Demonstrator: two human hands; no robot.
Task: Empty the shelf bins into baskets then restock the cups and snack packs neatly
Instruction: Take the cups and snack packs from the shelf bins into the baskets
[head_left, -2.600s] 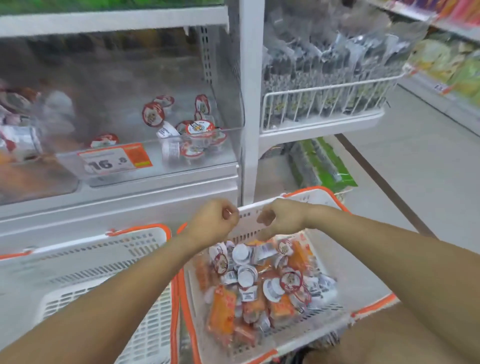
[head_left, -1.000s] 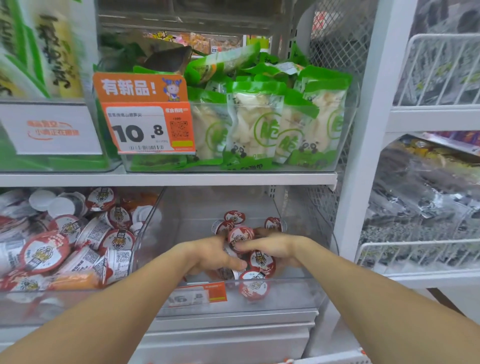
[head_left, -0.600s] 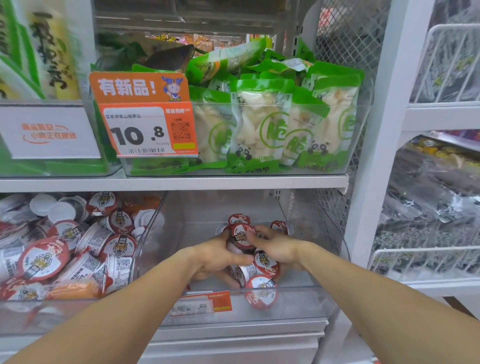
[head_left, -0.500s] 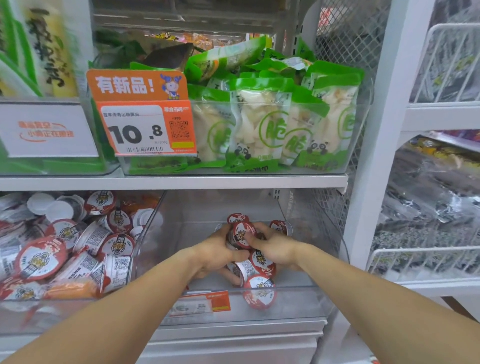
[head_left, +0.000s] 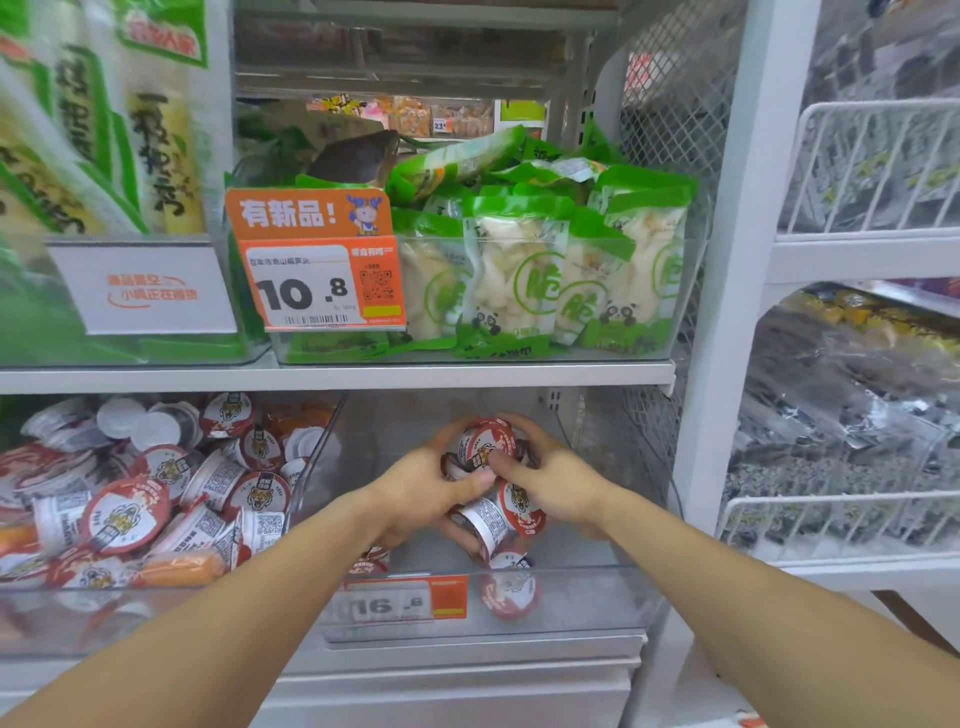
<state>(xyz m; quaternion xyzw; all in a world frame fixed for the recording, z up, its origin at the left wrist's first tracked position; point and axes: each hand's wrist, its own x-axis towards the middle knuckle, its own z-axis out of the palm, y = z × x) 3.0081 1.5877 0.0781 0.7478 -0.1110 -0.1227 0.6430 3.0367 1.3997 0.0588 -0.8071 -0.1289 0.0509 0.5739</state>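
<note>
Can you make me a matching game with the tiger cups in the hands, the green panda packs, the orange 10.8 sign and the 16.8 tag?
1 cups
2 green panda packs
3 10.8 sign
4 16.8 tag

A front of the upper clear bin
B front of the lower clear bin
C gathered between left hand and right hand
D standing inside the upper bin

Pairs: 1-C, 2-D, 3-A, 4-B

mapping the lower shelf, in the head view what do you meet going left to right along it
full bin of cups → left hand → gripped cups → right hand → white shelf post → wire basket
</note>
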